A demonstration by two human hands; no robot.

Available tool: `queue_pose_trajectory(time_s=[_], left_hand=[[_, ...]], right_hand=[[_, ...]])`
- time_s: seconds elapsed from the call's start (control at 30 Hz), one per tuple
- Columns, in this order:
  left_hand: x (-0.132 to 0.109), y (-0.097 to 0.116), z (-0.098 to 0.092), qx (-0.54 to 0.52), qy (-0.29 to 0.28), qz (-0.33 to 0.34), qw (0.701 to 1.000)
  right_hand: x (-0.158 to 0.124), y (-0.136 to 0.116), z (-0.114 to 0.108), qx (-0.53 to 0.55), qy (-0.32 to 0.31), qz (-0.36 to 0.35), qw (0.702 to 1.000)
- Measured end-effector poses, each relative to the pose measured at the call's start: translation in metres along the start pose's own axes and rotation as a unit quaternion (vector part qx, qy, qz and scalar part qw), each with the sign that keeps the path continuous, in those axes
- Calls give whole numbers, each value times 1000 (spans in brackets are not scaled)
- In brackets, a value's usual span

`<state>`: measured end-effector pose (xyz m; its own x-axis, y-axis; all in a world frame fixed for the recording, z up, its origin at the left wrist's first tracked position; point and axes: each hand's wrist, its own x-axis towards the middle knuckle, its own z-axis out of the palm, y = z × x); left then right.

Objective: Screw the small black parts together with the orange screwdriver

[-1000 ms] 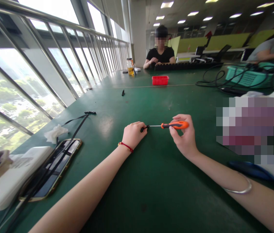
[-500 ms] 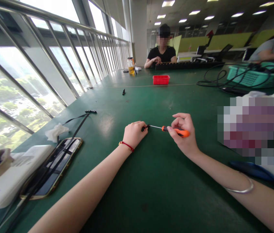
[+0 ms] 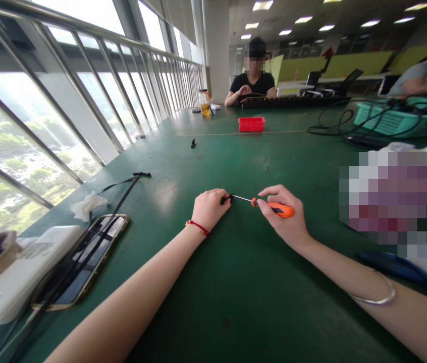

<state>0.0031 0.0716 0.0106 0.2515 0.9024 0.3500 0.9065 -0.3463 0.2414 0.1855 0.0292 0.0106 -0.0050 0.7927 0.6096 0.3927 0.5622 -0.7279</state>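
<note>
My left hand [image 3: 209, 207] rests on the green table [image 3: 236, 302], its fingers pinched on a small black part [image 3: 225, 199]. My right hand [image 3: 286, 218] grips an orange-handled screwdriver [image 3: 274, 206] just to the right. The thin metal shaft points left and its tip meets the black part. A red cord circles my left wrist and a silver bangle sits on my right forearm.
A phone [image 3: 81, 262] with a black strap over it, a white box [image 3: 12, 280] and a crumpled tissue [image 3: 87, 205] lie at the left. A red tray [image 3: 251, 124], a small black piece [image 3: 193, 143], a jar [image 3: 203, 103] and a teal basket [image 3: 395, 121] with cables sit farther off. Two people sit at the far end.
My right hand has lowered and tilted the screwdriver handle down toward the table, fingers shifting on the handle. My left hand has stayed put on the black part.
</note>
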Motion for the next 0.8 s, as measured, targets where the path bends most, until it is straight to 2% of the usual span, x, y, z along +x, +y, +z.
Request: queue_pose_trajectory(time_s=[0.2, 0.37, 0.57, 0.7, 0.8], left_hand=[[0, 0, -1, -4, -1, -3, 1000], [0, 0, -1, -24, 4, -14, 1000], [1, -3, 1, -97, 23, -49, 994], [1, -5, 1, -100, 78, -43, 991], [-3, 0, -1, -105, 120, 4, 987]], right_hand=[[2, 4, 0, 21, 42, -60, 997], [1, 1, -3, 1, -54, -9, 998], [0, 1, -3, -2, -26, -15, 1000], [2, 7, -2, -27, -19, -21, 999], [4, 10, -1, -55, -36, -14, 998]])
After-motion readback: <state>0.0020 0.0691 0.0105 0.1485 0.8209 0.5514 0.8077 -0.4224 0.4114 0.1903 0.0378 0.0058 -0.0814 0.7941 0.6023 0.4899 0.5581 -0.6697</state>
